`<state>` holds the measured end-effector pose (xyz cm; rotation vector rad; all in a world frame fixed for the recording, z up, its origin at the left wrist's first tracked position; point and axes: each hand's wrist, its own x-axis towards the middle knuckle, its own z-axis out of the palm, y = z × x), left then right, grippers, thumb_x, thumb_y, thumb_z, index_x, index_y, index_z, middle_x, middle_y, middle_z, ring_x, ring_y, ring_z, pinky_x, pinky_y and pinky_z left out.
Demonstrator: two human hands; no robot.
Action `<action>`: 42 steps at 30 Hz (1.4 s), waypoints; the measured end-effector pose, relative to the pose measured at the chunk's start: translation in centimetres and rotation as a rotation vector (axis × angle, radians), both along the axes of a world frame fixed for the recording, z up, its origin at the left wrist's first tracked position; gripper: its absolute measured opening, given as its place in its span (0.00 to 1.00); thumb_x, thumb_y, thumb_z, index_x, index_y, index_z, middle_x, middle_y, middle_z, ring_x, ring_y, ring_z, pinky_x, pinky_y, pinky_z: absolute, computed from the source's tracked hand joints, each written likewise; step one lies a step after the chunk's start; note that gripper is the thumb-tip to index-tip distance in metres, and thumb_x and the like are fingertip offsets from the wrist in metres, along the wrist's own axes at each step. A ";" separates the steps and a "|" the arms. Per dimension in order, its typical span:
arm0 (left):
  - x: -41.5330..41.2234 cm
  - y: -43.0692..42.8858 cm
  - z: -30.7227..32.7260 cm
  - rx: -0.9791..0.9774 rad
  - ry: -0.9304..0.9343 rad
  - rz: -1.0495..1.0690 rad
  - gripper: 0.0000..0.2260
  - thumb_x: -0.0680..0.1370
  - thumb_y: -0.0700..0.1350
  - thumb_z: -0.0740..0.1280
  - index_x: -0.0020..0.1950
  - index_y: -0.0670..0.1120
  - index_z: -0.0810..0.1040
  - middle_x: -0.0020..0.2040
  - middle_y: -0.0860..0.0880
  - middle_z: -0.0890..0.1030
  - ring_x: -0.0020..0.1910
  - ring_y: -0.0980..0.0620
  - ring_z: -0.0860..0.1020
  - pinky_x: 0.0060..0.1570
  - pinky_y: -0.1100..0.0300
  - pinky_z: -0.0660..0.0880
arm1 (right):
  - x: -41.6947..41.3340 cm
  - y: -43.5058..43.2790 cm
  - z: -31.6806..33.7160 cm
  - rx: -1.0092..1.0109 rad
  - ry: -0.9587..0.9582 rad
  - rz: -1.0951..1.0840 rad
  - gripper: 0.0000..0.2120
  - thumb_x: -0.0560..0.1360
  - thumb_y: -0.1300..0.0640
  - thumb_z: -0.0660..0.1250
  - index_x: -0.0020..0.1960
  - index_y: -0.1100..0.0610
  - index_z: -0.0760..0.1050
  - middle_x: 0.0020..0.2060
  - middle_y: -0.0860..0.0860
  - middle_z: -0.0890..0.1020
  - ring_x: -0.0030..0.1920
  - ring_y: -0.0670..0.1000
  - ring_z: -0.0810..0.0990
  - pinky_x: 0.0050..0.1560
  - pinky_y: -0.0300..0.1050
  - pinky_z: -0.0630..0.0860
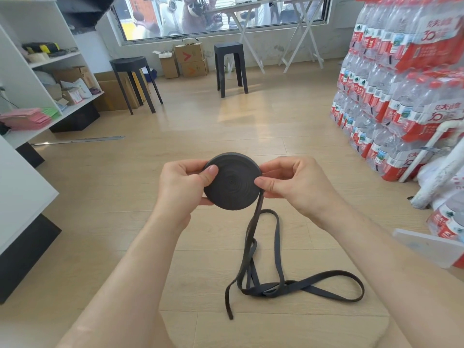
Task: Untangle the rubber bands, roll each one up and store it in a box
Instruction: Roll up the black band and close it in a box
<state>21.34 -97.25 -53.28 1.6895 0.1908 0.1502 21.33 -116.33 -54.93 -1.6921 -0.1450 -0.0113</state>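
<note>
Chief risk, judged from the grip: the wound roll of dark rubber band springing open on any slackening of either thumb, outer turns sliding sideways into a cone and the winding lost. Second risk: snagging in the crossed loops of the loose tail below the roll, probably from drawing band upward before straightening those crossings, with a knot pulled tight or a twist wound in. Third: uneven pull from the right, leaving a lopsided roll, awkward to box. Left hand to the left of the roll, pinching it flat, thumb on the near face, fingers behind. Right hand to the right of the roll, pinching its lower right rim just where the tail leaves. Roll held in the air between both hands, touching both, face toward the camera. Tail hanging from the roll's lower right down to the floor, then lying in overlapping loops below and right of the roll, free end lowest, almost straight below the roll. No box surely identifiable; a pale flat thing far right of the roll, unclear.
</note>
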 end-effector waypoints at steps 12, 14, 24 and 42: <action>-0.2 -0.9 -0.7 -0.115 0.130 -0.075 0.05 0.79 0.39 0.64 0.51 0.43 0.79 0.50 0.44 0.82 0.49 0.43 0.81 0.38 0.48 0.82 | 0.3 0.5 0.0 -0.250 -0.154 -0.165 0.07 0.72 0.61 0.74 0.39 0.50 0.80 0.34 0.48 0.84 0.36 0.50 0.83 0.41 0.46 0.82; 0.1 -0.8 -0.8 0.097 0.111 -0.173 0.08 0.80 0.37 0.61 0.53 0.49 0.75 0.52 0.46 0.81 0.51 0.47 0.79 0.44 0.51 0.80 | 0.2 0.3 0.1 -0.478 -0.297 -0.130 0.03 0.72 0.60 0.72 0.41 0.54 0.82 0.34 0.48 0.83 0.38 0.51 0.82 0.44 0.49 0.80; -0.9 -1.5 -0.5 0.908 -0.236 -0.306 0.06 0.75 0.47 0.68 0.48 0.55 0.83 0.38 0.54 0.83 0.42 0.51 0.78 0.45 0.51 0.77 | 0.2 0.7 -0.5 -0.637 -0.379 0.085 0.04 0.73 0.57 0.72 0.47 0.53 0.82 0.38 0.47 0.83 0.41 0.46 0.81 0.46 0.41 0.77; -0.4 -1.5 -0.5 0.162 -0.126 -0.023 0.11 0.74 0.37 0.70 0.38 0.52 0.84 0.35 0.52 0.85 0.39 0.51 0.83 0.45 0.53 0.81 | 0.0 0.4 0.2 -0.106 -0.114 -0.034 0.05 0.68 0.60 0.77 0.43 0.54 0.84 0.35 0.49 0.86 0.36 0.44 0.84 0.36 0.36 0.78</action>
